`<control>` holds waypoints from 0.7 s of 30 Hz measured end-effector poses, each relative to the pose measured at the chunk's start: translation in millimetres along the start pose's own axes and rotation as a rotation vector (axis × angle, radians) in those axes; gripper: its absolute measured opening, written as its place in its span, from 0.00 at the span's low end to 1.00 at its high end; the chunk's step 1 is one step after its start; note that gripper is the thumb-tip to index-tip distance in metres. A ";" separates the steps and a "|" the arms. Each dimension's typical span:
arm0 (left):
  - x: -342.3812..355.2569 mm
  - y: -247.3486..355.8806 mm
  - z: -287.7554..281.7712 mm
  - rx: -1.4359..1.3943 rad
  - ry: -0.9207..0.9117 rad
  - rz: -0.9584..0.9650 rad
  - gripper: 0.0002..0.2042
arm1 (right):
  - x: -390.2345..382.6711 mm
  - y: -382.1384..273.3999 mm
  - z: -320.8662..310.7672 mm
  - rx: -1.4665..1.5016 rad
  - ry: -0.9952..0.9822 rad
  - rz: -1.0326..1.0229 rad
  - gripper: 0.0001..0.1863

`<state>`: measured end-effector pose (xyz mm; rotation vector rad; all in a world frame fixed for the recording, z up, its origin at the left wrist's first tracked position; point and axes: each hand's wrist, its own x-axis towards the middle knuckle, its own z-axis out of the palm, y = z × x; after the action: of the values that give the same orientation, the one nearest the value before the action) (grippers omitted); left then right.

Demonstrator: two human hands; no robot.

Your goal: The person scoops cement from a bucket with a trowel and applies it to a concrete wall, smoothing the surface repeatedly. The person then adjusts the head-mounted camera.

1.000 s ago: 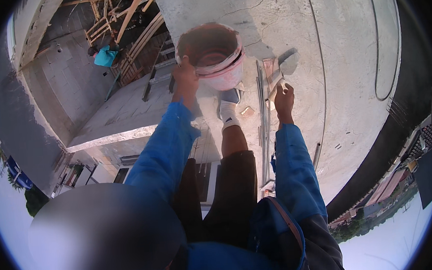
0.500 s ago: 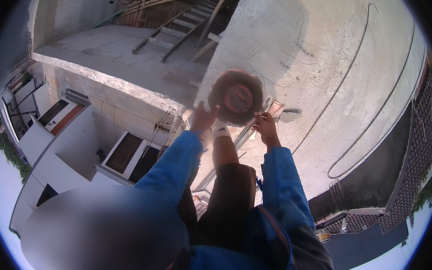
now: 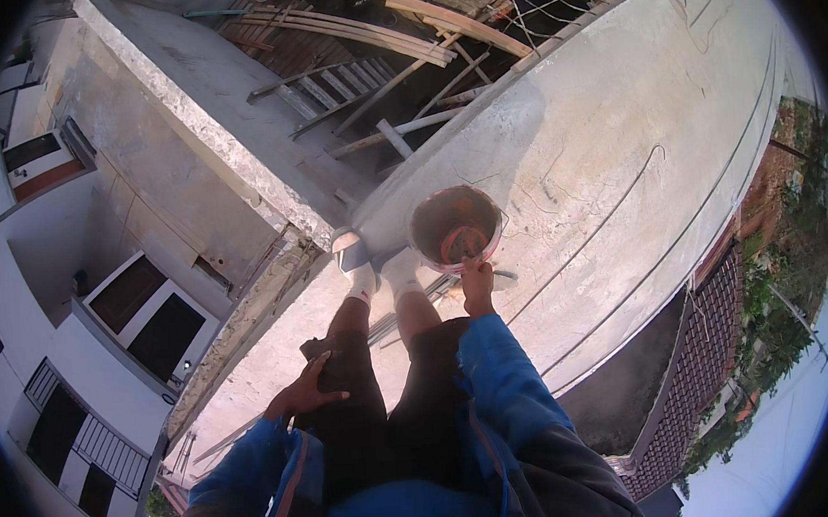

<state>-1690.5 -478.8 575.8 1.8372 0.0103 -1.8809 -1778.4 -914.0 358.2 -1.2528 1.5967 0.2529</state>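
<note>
A round bucket [image 3: 433, 221] with a dark, grimy inside and a reddish patch at its bottom is in front of my feet, its mouth facing up. Closed at the near side of it, my right hand [image 3: 478, 288] grips the bucket; whether by rim or handle I cannot tell. My left hand [image 3: 306, 390] holds nothing and has its fingers spread, resting by my left thigh. Below the bucket, my sandalled left foot [image 3: 352, 253] stands near the slab's broken corner.
Rough concrete slab [image 3: 599, 181] stretches right, with a long bent metal rod [image 3: 593, 238] on it. At left a ledge [image 3: 187, 111] borders a drop toward white houses. Beyond lie a ladder [image 3: 328, 88] and wooden poles [image 3: 353, 35]. Tiled roofing [image 3: 669, 404] is lower right.
My left hand has come away from the bucket, back to my thigh. My right hand now grips the bucket's near side. The view has shifted, showing more timber and my legs upright.
</note>
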 end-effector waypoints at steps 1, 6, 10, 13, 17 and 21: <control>-9.1 -6.4 9.6 -0.077 0.006 0.021 0.62 | -11.4 -4.0 -0.5 -0.027 0.004 -0.003 0.21; 16.7 -14.2 38.1 -0.068 0.130 -0.012 0.60 | -62.3 -23.5 7.3 -0.129 -0.121 -0.137 0.13; 47.1 -3.7 48.3 -0.044 0.159 -0.144 0.50 | -89.6 -35.2 39.6 -0.212 -0.217 -0.200 0.09; 47.6 7.2 57.0 -0.019 0.280 -0.164 0.43 | -101.8 -36.1 64.9 -0.335 -0.281 -0.225 0.14; 52.9 26.1 72.0 0.031 0.353 -0.226 0.35 | -92.2 -32.3 76.1 -0.673 -0.342 -0.306 0.26; 65.2 38.7 91.4 -0.079 0.451 -0.221 0.30 | -75.1 -34.2 68.8 -0.805 -0.489 -0.347 0.26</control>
<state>-1759.3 -566.8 535.6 2.2374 0.4515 -1.5321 -1717.4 -837.5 402.6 -1.8613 0.8346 0.9622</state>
